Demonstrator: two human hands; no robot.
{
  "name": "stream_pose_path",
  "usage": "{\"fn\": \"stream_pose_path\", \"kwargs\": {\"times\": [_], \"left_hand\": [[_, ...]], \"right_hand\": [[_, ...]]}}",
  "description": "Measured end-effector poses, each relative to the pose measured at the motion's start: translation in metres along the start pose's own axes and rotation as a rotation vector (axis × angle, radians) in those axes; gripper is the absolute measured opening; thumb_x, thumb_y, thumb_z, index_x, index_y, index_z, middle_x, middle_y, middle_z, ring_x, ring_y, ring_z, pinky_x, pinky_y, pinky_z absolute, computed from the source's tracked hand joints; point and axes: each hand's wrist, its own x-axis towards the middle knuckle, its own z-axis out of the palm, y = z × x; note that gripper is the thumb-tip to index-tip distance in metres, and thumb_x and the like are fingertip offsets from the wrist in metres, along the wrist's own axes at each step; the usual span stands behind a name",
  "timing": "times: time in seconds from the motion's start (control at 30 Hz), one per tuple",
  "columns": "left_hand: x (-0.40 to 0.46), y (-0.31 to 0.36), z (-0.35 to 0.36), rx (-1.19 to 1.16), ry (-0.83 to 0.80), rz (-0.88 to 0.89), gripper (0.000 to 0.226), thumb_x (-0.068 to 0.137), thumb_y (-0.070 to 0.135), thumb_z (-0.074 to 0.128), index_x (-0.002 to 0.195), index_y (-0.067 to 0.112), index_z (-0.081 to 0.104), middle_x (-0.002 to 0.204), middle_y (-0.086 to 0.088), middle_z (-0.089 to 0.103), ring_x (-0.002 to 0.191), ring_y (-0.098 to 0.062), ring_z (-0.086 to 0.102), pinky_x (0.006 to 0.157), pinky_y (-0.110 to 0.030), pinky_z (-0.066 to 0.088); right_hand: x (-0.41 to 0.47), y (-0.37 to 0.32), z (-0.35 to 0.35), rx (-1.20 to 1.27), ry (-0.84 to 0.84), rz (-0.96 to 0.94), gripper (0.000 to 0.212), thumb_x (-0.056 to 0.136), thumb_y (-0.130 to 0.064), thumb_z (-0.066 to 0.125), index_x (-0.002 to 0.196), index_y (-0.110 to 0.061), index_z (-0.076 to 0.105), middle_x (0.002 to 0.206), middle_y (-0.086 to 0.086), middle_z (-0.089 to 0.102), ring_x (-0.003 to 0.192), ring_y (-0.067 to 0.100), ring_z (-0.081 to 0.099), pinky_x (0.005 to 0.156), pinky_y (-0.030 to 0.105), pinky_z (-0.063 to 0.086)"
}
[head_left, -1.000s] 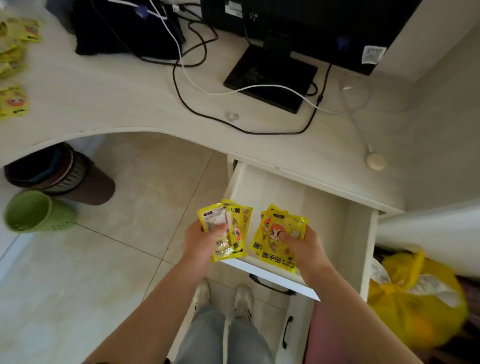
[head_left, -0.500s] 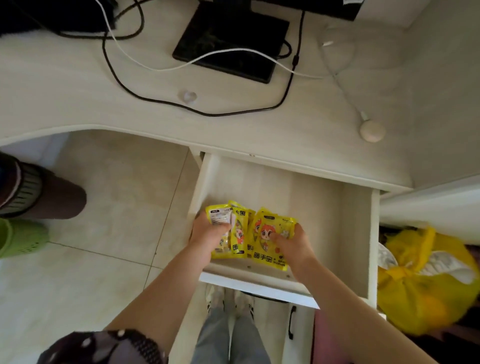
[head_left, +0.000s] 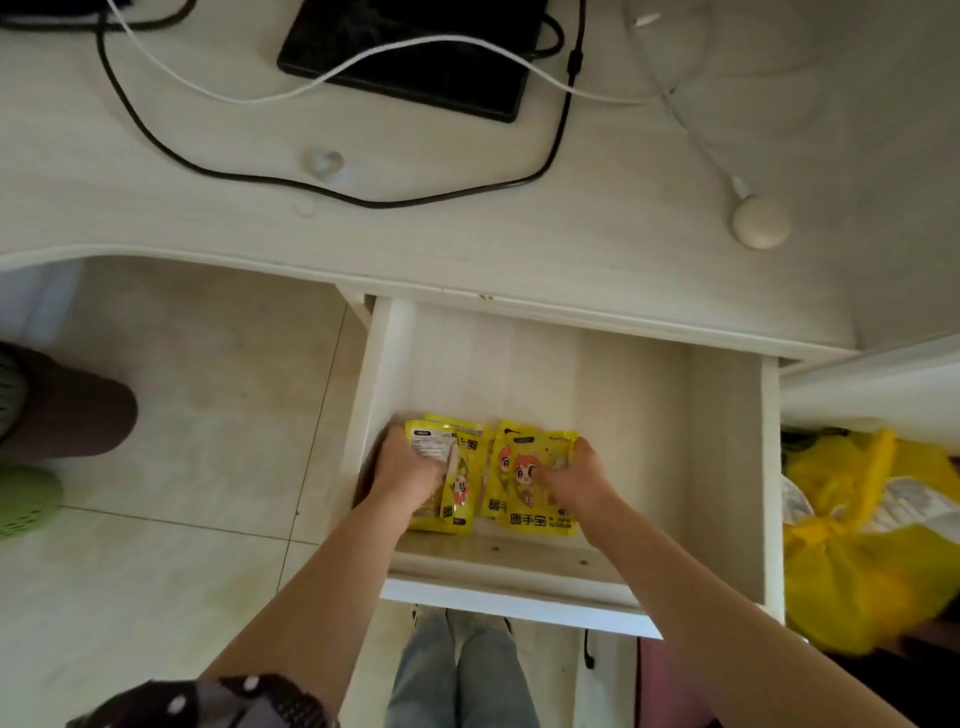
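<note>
- Drawer (head_left: 649, 441): pulled out, top open.
- Left hand (head_left: 410, 470): inside drawer, at left front corner. Fingers curled around left packet stack (head_left: 464, 480) (yellow pouches, cartoon print).
- Right hand (head_left: 576, 478): inside drawer, near front wall. Thumb and fingers clamped on right packet stack (head_left: 517, 488).
- Both stacks: low in drawer, side by side, edges just beside each other. Contact with drawer floor: cannot tell.
- Desk top (head_left: 467, 234): behind drawer.
- Yellow bag (head_left: 857, 561): right of drawer, outside it.

We lowered left hand (head_left: 410, 473) and right hand (head_left: 579, 480) — yellow packets (head_left: 522, 457) gripped — from over its front edge down into the drawer (head_left: 623, 415).
</note>
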Motion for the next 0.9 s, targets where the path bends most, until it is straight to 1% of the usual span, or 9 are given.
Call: {"fn": "stream_pose_path", "kwargs": {"times": [0.1,0.23,0.43,0.5,0.63,0.7,0.77,0.83,0.9], "left_hand": [[-0.002,0.000,0.000,0.064,-0.033,0.037,0.031,0.071,0.021,0.079,0.096,0.020,0.060,0.090,0.000,0.069,0.085,-0.019,0.066,0.078,-0.035,0.057],[-0.010,0.000,-0.005,0.112,-0.033,0.032,0.046,0.056,0.046,0.071,0.096,0.026,0.060,0.090,0.003,0.070,0.083,-0.019,0.067,0.074,-0.039,0.059],[-0.042,0.010,-0.019,0.103,-0.152,0.043,0.033,0.085,0.016,0.066,0.115,0.024,0.054,0.103,0.003,0.063,0.076,-0.005,0.055,0.060,-0.017,0.043],[-0.054,0.013,-0.026,0.109,-0.164,0.074,0.034,0.087,0.016,0.064,0.119,0.024,0.053,0.103,0.008,0.061,0.076,-0.004,0.052,0.064,-0.017,0.043],[-0.079,0.020,-0.043,0.152,-0.170,0.152,0.038,0.091,0.019,0.062,0.128,0.015,0.053,0.124,0.001,0.060,0.106,-0.012,0.056,0.088,-0.024,0.042],[-0.097,0.019,-0.051,0.150,-0.200,0.188,0.035,0.091,0.020,0.062,0.125,0.015,0.055,0.121,0.002,0.062,0.108,-0.012,0.058,0.090,-0.025,0.042],[-0.115,0.014,-0.059,0.155,-0.176,0.245,0.031,0.091,0.021,0.061,0.122,0.016,0.058,0.114,0.005,0.063,0.105,-0.012,0.059,0.090,-0.022,0.043],[-0.133,0.008,-0.068,0.130,-0.096,0.285,0.025,0.092,0.018,0.060,0.117,0.016,0.060,0.105,0.009,0.063,0.097,-0.007,0.060,0.080,-0.013,0.044],[-0.148,0.003,-0.080,0.072,0.005,0.287,0.021,0.093,0.018,0.058,0.113,0.018,0.061,0.099,0.010,0.063,0.086,0.001,0.058,0.070,-0.007,0.042]], "right_hand": [[-0.002,0.002,-0.002,0.010,-0.034,0.018,0.031,0.083,-0.013,0.067,0.108,-0.017,0.048,0.097,0.005,0.062,0.079,0.023,0.062,0.065,0.035,0.053],[-0.011,0.001,-0.005,-0.053,-0.059,0.013,0.024,0.084,-0.017,0.062,0.107,-0.017,0.055,0.098,0.007,0.066,0.074,0.022,0.061,0.064,0.034,0.052],[-0.033,-0.007,-0.013,-0.307,-0.049,-0.052,0.036,0.092,-0.033,0.052,0.124,-0.014,0.054,0.106,0.008,0.067,0.088,0.023,0.063,0.075,0.035,0.053],[-0.045,-0.014,-0.018,-0.342,-0.018,-0.044,0.044,0.095,-0.031,0.050,0.132,-0.006,0.048,0.119,0.013,0.062,0.085,0.019,0.057,0.067,0.027,0.046],[-0.066,-0.025,-0.025,-0.347,0.039,-0.143,0.050,0.094,-0.014,0.051,0.142,-0.008,0.040,0.135,0.012,0.055,0.093,0.021,0.055,0.053,0.019,0.037],[-0.081,-0.033,-0.024,-0.364,0.028,-0.213,0.046,0.093,-0.016,0.052,0.138,-0.011,0.045,0.133,0.009,0.058,0.103,0.022,0.057,0.063,0.023,0.041],[-0.098,-0.039,-0.019,-0.377,0.009,-0.273,0.042,0.093,-0.019,0.053,0.135,-0.014,0.048,0.128,0.005,0.060,0.094,0.017,0.060,0.067,0.024,0.046],[-0.116,-0.046,-0.013,-0.411,-0.002,-0.348,0.039,0.094,-0.018,0.052,0.133,-0.016,0.049,0.127,0.003,0.060,0.083,0.013,0.057,0.063,0.023,0.045],[-0.132,-0.055,-0.005,-0.456,-0.027,-0.429,0.038,0.094,-0.016,0.051,0.132,-0.016,0.050,0.126,0.003,0.061,0.090,0.017,0.057,0.070,0.027,0.046]]}}
